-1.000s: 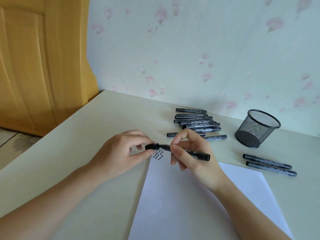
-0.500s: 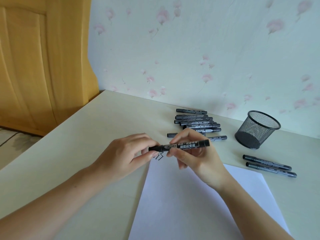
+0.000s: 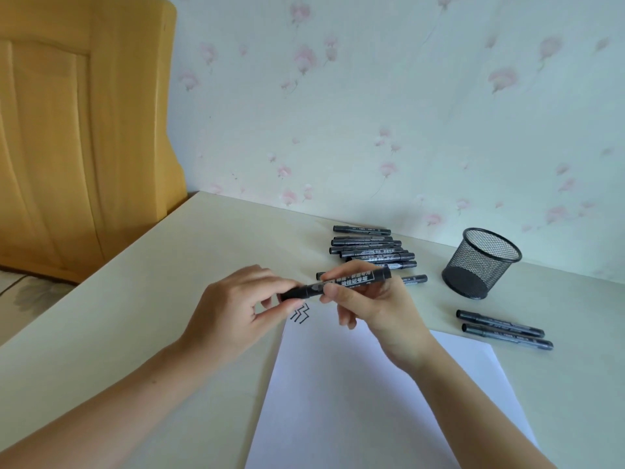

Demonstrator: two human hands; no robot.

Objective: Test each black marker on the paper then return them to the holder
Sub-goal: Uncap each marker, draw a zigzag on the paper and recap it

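1. Black marker (image 3: 345,281): we found it held level above the top edge of the paper (image 3: 372,401), printed label facing up.
2. Right hand (image 3: 375,306): we noted thumb and forefinger pinching the marker's barrel, the other fingers curled loosely beneath.
3. Left hand (image 3: 236,309): we noted thumb and forefinger pinching the marker's capped left end.
4. Zigzag marks (image 3: 300,314): we logged them at the paper's top left corner, just under the marker.
5. Mesh holder (image 3: 482,262): it stood upright near the wall, well apart from both hands; bare table (image 3: 135,316) lay between.
6. Pile of markers (image 3: 370,248): it lay behind the hands, left of the holder.
7. Two markers (image 3: 504,330): they lay side by side off the paper's right edge, in front of the holder.
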